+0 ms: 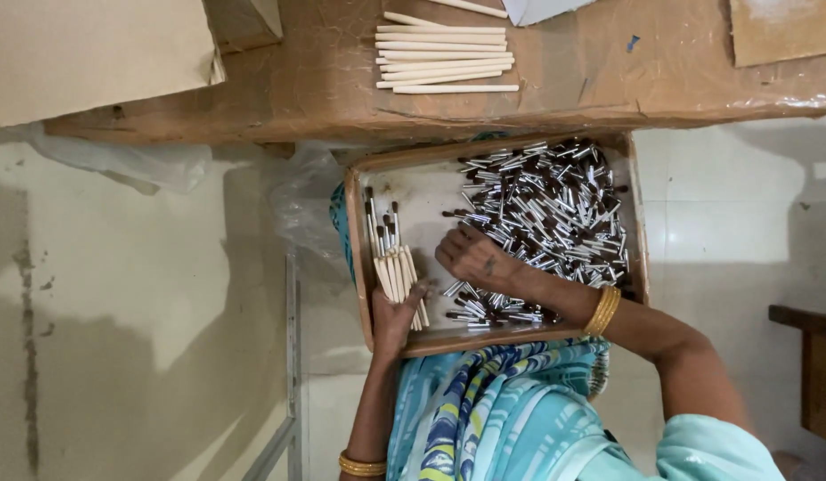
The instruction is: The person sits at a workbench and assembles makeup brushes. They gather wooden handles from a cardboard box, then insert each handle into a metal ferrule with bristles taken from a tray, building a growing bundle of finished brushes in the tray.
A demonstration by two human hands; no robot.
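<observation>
A shallow brown cardboard tray point(640, 240) rests on the person's lap, against the edge of a brown wooden table point(297, 89). The left hand point(393, 316) is closed around a small bundle of finished brushes with pale wooden handles, silver ferrules and dark tips point(390, 258), which stand fanned along the tray's left side. The right hand point(471, 256) lies knuckles up, fingers curled, on the edge of a large loose heap of short silver ferrules with dark brown bristle tips point(551, 223) filling the tray's right half; whether it pinches one cannot be told. A row of bare pale wooden sticks point(444, 55) lies on the table above the tray.
</observation>
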